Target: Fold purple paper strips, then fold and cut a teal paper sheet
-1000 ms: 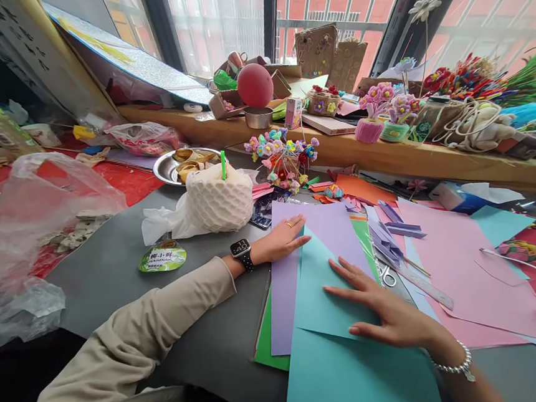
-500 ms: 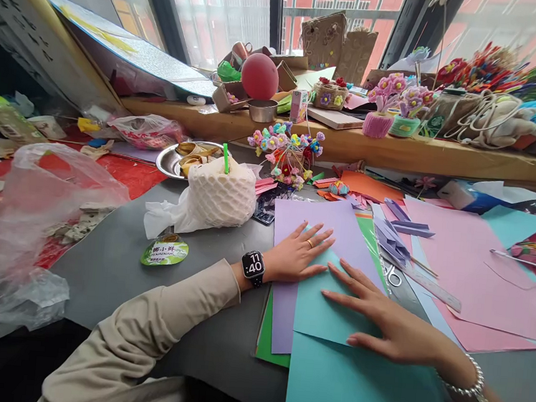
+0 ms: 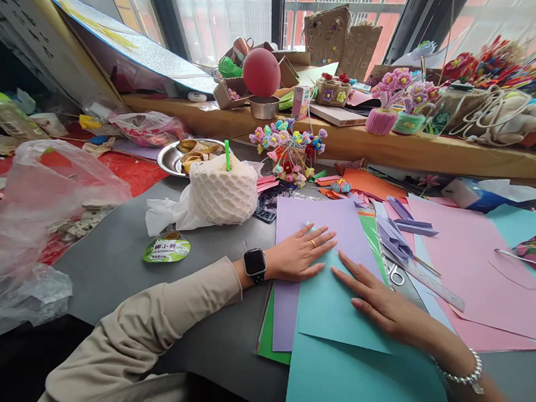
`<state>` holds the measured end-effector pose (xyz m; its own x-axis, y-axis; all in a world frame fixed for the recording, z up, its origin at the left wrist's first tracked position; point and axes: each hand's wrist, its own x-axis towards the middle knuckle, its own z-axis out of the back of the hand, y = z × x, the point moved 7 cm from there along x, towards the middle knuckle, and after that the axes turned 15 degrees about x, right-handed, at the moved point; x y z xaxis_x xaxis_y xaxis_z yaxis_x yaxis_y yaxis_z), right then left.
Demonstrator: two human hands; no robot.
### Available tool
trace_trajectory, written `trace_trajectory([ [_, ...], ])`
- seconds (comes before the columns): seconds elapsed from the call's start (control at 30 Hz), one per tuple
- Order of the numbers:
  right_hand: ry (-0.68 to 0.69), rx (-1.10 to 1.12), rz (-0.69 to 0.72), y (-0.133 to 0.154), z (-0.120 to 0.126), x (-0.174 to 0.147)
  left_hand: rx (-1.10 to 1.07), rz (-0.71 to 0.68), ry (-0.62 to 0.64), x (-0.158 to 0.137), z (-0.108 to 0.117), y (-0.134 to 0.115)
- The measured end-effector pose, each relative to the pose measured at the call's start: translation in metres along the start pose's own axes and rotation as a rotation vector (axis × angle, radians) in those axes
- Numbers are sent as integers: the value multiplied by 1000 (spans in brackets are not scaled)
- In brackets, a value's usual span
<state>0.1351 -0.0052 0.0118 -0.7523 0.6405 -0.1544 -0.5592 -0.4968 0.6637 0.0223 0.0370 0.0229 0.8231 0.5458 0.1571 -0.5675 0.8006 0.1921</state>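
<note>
A teal sheet of paper [image 3: 350, 389] lies in front of me, its upper part folded over so that a flap edge runs across it. My left hand [image 3: 298, 254] rests flat on its top left part, fingers spread, with a ring and a dark watch. On the flap's right side lies my right hand [image 3: 381, 298], palm down with the fingers stretched out; a beaded bracelet circles that wrist. Underneath is a purple sheet [image 3: 282, 327], and green paper [image 3: 274, 345] in a clear sleeve shows below that.
Right of the stack lie scissors [image 3: 396, 275], a ruler [image 3: 438, 289], folded purple strips [image 3: 393, 240] and pink paper [image 3: 504, 284]. On the left stands a netted coconut [image 3: 224, 194] with a green straw, near a metal plate [image 3: 166, 161] and a plastic bag [image 3: 51, 207].
My right hand has shifted slightly up and its fingers lie flatter and closer together on the teal paper. The left hand stays in place. The watch face has gone dark.
</note>
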Motion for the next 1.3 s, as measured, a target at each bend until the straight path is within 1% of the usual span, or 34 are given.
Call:
trace_trajectory([
  [0.2,-73,-95,46,4,-8,3,-1,4,-2,0,2,-5],
  [0.37,-61,-131,32,3,-9,3,11,-10,14,0,0,-8],
  [0.5,-47,-143,37,3,-9,2,0,-10,2,-1,-1,-8],
  [0.7,-73,-166,80,2,-9,2,-12,-18,-4,-1,-1,-9],
  [0.97,-91,-194,89,2,-10,2,-23,-14,0,-1,-2,-9],
  [1.3,-80,-227,78,0,-11,2,-25,-17,-3,-1,-1,-9],
])
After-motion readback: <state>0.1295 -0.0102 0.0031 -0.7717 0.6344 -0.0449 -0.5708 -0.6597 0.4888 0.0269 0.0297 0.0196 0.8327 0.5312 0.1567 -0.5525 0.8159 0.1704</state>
